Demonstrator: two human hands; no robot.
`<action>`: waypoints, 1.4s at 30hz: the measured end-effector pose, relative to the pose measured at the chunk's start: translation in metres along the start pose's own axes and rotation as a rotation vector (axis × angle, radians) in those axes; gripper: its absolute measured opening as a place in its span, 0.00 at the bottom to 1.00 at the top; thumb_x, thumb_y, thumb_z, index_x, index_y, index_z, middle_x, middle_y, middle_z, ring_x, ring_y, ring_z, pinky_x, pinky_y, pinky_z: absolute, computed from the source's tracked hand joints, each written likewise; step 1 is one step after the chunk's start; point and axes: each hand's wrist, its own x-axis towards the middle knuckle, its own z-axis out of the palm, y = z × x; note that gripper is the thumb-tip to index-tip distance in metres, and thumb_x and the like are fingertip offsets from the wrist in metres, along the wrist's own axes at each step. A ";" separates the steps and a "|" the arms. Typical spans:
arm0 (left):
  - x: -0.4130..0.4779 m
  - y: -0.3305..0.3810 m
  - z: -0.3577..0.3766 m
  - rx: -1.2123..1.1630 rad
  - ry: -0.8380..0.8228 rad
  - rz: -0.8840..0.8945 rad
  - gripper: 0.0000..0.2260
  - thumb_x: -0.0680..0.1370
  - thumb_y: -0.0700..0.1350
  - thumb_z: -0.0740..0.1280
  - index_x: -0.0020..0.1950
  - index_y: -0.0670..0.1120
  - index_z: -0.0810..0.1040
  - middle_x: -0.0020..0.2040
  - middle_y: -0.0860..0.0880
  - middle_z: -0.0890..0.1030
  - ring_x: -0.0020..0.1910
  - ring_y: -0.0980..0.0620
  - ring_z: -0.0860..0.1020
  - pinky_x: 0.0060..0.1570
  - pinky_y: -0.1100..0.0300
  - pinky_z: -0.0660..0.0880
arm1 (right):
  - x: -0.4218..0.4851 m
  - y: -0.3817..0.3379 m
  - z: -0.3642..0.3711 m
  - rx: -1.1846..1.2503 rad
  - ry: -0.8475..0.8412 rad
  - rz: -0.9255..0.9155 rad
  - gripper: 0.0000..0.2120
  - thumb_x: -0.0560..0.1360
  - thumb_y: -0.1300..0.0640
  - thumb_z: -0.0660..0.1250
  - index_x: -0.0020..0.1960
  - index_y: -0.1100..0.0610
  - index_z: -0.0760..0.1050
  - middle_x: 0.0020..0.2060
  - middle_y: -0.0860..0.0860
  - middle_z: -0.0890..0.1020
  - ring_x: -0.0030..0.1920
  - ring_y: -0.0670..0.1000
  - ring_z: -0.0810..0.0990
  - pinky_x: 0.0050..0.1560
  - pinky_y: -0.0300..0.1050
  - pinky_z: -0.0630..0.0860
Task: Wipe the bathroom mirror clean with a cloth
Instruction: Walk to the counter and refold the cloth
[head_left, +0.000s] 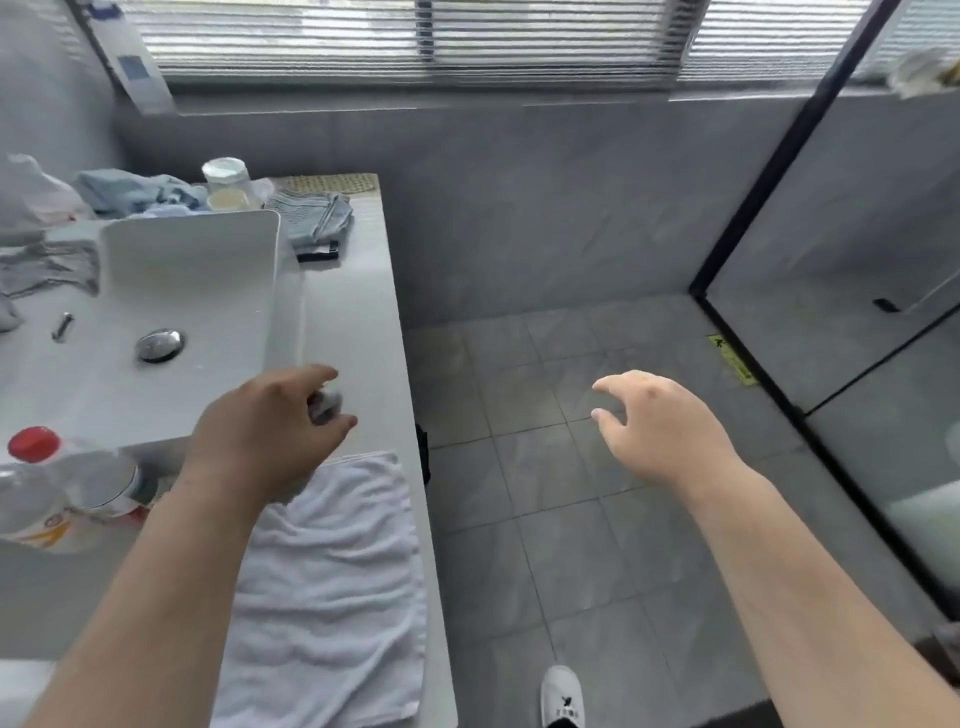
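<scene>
Small grey object (326, 404), too blurred to identify, is pinched in left hand (270, 421). Right hand (660, 426) is held over floor tiles (519, 519), fingers spread, nothing gripped. White towel (332, 571) is laid flat on countertop (363, 312) beside basin (208, 270).

On the counter (358, 322) at left: a basin (192, 270), a jar (226, 182) and folded cloths (317, 218) behind it, a bottle (31, 499) before it, a towel (327, 582) spread along the near right edge. Above the towel's far end — the left hand (270, 426), pinching a small object (326, 404); well right, over the floor (545, 519), the right hand (660, 426), a glass partition (831, 234) beyond.
</scene>
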 end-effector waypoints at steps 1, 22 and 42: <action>0.003 0.010 0.004 -0.003 0.003 -0.009 0.22 0.73 0.52 0.73 0.66 0.51 0.78 0.58 0.47 0.82 0.57 0.41 0.79 0.51 0.50 0.72 | 0.006 0.012 -0.002 0.006 -0.008 -0.002 0.17 0.80 0.52 0.64 0.68 0.53 0.75 0.59 0.49 0.80 0.60 0.54 0.76 0.53 0.48 0.74; 0.107 0.146 0.059 0.026 0.040 -0.122 0.20 0.74 0.52 0.72 0.66 0.52 0.78 0.57 0.47 0.82 0.57 0.41 0.78 0.54 0.50 0.72 | 0.143 0.153 -0.023 0.057 -0.069 -0.103 0.17 0.80 0.52 0.64 0.68 0.52 0.75 0.62 0.47 0.79 0.63 0.53 0.75 0.56 0.47 0.72; 0.346 0.096 0.069 -0.052 0.056 -0.174 0.19 0.75 0.52 0.71 0.65 0.53 0.78 0.57 0.48 0.82 0.55 0.43 0.78 0.53 0.51 0.73 | 0.382 0.094 -0.024 0.009 -0.166 -0.118 0.15 0.82 0.50 0.61 0.67 0.50 0.75 0.61 0.47 0.79 0.63 0.51 0.74 0.59 0.47 0.72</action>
